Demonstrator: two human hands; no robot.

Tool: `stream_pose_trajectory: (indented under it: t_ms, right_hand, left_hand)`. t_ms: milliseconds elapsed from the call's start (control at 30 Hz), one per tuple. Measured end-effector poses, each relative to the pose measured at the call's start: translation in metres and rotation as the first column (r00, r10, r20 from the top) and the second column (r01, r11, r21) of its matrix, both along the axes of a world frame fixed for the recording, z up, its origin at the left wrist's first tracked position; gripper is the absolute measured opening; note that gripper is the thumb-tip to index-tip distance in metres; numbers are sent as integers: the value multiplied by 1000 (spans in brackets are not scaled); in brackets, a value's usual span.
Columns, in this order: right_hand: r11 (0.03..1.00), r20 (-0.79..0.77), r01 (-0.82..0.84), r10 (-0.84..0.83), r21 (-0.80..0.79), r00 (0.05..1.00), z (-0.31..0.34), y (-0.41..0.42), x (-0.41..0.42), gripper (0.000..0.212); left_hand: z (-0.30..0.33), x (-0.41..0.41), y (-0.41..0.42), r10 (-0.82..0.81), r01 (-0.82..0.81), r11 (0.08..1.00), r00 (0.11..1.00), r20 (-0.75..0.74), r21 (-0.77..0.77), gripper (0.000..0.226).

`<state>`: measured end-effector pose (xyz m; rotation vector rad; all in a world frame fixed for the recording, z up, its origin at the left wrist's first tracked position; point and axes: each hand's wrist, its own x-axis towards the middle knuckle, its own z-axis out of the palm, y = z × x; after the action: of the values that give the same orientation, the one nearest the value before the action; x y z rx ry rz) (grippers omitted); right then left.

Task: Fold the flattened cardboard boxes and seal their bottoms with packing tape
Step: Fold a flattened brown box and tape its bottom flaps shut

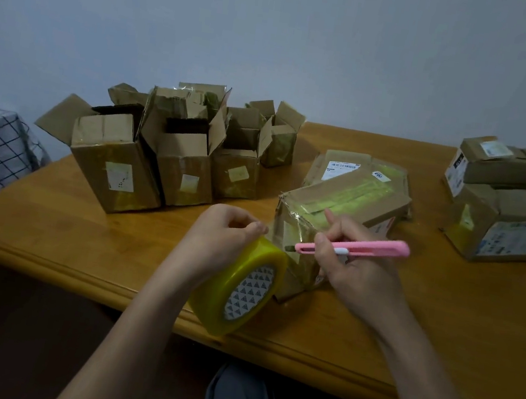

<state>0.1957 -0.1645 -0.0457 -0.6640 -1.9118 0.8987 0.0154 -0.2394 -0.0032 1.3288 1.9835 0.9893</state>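
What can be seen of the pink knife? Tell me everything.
The knife is a slim pink utility cutter that looks plastic, with a small white slider partly hidden by fingers. It lies nearly level, tip pointing left. A short dark blade sticks out at its left end, close to the tape roll and the taped box. The right hand grips it like a pen, and its rear end juts out to the right past the hand.

Left hand (223,232) gripping yellow tape roll (237,285), right hand (355,263) holding pink utility knife (353,246) at the taped cardboard box (330,215), open boxes (167,148) standing behind on wooden surface (80,241)
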Motion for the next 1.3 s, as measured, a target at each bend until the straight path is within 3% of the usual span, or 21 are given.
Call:
stream_pose_trajectory:
  t_ms: [100, 167, 367, 533, 767, 900, 1067, 1200, 1300]
  right_hand:
    - [995, -238, -38, 16, -92, 971, 1, 2, 2, 25]
    - [996, -289, -3, -24, -93, 957, 2, 2, 0, 27]
    - [998, -109, 61, -59, 16, 992, 9, -7, -13, 17]
    - [999, 69, 54, -54, -3, 996, 9, -6, -13, 27]
    - [996, -149, 75, -80, -42, 986, 7, 0, -8, 22]
    - [998, -123, 67, -68, -9, 990, 9, -2, -12, 18]
    - [995, 21, 81, -80, -62, 997, 15, -6, -14, 22]
    - [996, -4, 84, -84, -37, 996, 19, -7, -11, 24]
    - [999, -113, 39, -38, 6, 993, 25, -11, -5, 18]
  left_hand:
    - [0, 0, -1, -1, 1, 1000, 1000, 3, 7, 25]
    - [0, 0, -1, -2, 2, 1000, 1000, -4, 5, 24]
    - [0, 0, -1, 8, -8, 1000, 1000, 7, 2, 23]
    - [-2, -1, -1, 14, -14, 1000, 1000, 26, 7, 22]
    - [-2, -2, -3, 18, -20, 999, 998, 58, 39, 17]
    - [-3, -1, -5, 19, -23, 998, 998, 60, 61, 16]
    - [-5, -4, -12, 39, -50, 993, 994, 101, 110, 15]
    - [-6, -5, -21, 47, -75, 986, 982, 184, 149, 15]
    - [-6, -3, -26, 39, -81, 982, 971, 238, 171, 14]
